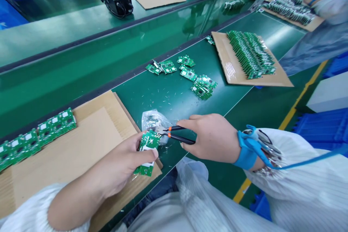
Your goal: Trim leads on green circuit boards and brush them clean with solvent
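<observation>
The left hand (127,161) is closed on a green circuit board (150,140); the thumb lies across the board's upper face, and the fingers beneath are mostly hidden. The board projects from the grip on the thumb side, its long axis pointing away from the body, above the right edge of the cardboard sheet (89,141). The right hand (213,137) is wrapped around the black-and-orange handles of the cutters (182,139), which stand spread apart. The cutter head is at the board's far end; contact with the board cannot be confirmed. The right hand is to the right of the board, apart from it. A clear plastic bag (148,116) sits just beyond the cutter head. Loose boards (202,86) lie farther off on the green bench (130,90).
</observation>
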A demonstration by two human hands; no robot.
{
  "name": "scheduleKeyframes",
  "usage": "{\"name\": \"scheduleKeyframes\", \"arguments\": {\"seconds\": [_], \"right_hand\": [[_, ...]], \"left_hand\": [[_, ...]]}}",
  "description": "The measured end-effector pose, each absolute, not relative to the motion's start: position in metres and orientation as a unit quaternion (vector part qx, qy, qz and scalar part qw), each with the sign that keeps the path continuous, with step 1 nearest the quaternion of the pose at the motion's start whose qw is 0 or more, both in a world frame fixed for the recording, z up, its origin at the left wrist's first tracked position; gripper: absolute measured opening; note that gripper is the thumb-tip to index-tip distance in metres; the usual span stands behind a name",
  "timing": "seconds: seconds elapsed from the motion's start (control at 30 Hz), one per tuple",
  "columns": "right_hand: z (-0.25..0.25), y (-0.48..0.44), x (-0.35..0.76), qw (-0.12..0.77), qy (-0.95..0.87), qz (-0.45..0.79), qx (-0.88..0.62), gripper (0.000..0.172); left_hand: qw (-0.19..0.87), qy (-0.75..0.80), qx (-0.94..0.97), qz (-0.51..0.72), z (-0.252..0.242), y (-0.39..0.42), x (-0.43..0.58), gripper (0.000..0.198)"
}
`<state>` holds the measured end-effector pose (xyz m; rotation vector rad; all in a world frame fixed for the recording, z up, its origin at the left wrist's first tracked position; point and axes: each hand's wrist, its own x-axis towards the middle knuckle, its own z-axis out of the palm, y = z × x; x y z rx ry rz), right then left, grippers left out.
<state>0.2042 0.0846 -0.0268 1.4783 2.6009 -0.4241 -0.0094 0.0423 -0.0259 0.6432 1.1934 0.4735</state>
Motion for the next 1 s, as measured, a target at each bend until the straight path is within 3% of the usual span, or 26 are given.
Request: {"name": "scheduleKeyframes", "arguments": {"seconds": [0.13,0.33,0.57,1.0], "right_hand": [[-0.024,0.086,0.207,0.053,0.871,-0.1,0.478,0.039],[-0.023,0.084,0.22,-0.081,0.89,0.034,0.447,0.048],[-0.029,0.073,0.223,-0.181,0.888,0.032,0.423,0.047],[-0.024,0.076,0.216,-0.201,0.888,0.085,0.406,0.043]], "left_hand": [[0.766,0.522,0.308,0.217,-0.027,0.041,-0.01,0.046],[0.692,0.546,0.407,0.239,-0.026,0.031,-0.017,0.068],[0.638,0.618,0.364,0.281,-0.017,0.01,-0.017,0.097],[0.607,0.628,0.391,0.291,-0.013,0.004,-0.01,0.09]]}}
